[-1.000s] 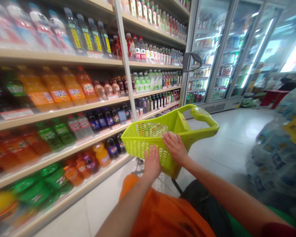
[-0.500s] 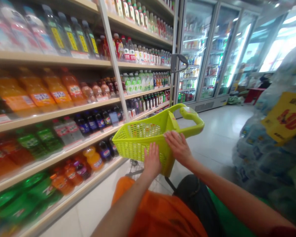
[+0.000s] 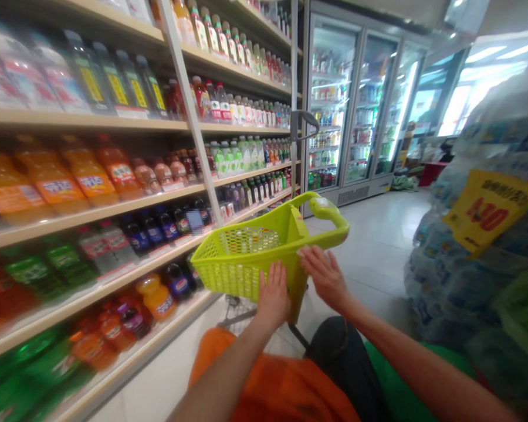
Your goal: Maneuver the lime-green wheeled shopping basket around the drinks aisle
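In front of me stands a lime-green shopping basket (image 3: 237, 275) with perforated walls, set on a dark metal frame (image 3: 242, 316). Its thick loop handle (image 3: 334, 234) sticks out toward the right. My left hand (image 3: 273, 293) lies flat against the near side wall, fingers stretched out and pointing up. At the basket's right end, just below the handle, is my right hand (image 3: 325, 275), its fingers extended and its fingertips at the green plastic. Neither hand is wrapped around anything. No goods show in the visible part of the basket.
Shelves (image 3: 158, 258) of bottled drinks line the left side. Glass-door fridges (image 3: 356, 117) stand at the back. On the right, a stack of plastic-wrapped water bottles (image 3: 435, 281) carries a yellow price sign (image 3: 488, 214). Pale tiled floor (image 3: 378, 246) runs between.
The view has shifted slightly, so shelves, fridges and basket sit a little further left and lower. My right hand has slid slightly down from the basket's rim. My left hand stays on the side wall.
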